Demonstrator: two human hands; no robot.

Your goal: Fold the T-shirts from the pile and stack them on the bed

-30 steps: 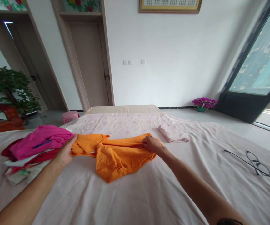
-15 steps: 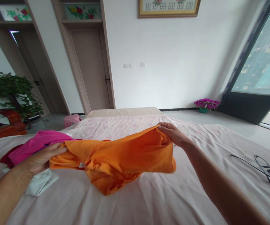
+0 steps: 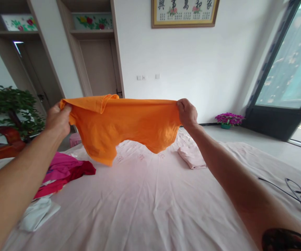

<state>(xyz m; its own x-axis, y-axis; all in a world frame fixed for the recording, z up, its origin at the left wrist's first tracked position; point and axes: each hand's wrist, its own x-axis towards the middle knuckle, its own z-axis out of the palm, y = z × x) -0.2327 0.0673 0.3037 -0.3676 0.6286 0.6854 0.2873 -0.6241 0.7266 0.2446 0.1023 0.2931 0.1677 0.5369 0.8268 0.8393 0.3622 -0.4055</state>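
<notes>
An orange garment hangs stretched in the air above the bed. My left hand is closed on its left top corner. My right hand is closed on its right top corner. The cloth sags between the two hands, with its lower edge clear of the pale pink sheet. A collar-like flap folds over near the left hand.
A pile of pink, dark red and white clothes lies at the left of the bed. A folded pink cloth sits behind my right arm. A pair of glasses lies at the right. A potted plant stands at the far left.
Both hands have lifted the orange garment off the bed and pulled it taut at chest height. The pile at the left is now uncovered.
</notes>
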